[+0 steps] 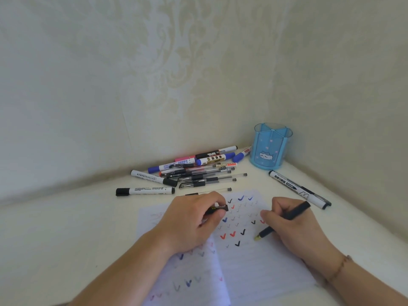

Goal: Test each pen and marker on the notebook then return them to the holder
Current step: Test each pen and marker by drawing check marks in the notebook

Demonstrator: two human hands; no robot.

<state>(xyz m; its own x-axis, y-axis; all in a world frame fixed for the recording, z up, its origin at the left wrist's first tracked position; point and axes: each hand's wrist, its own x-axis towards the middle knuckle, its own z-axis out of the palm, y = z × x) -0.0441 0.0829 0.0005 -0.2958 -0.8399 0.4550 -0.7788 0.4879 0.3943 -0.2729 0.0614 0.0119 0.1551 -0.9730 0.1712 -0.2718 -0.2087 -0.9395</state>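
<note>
An open notebook (254, 266) lies in front of me, its pages covered with black, red and blue check marks. My right hand (293, 226) grips a black pen (291, 214) whose gold tip rests just above the right page. My left hand (194, 219) presses on the left page and pinches the pen's black cap (219, 209). A blue pen holder (270, 146) stands empty in the far corner. A pile of pens and markers (194, 171) lies behind the notebook.
One white marker with a black cap (299, 189) lies alone to the right of the notebook, below the holder. Another white marker (144, 191) lies at the left of the pile. Patterned walls close in behind and to the right.
</note>
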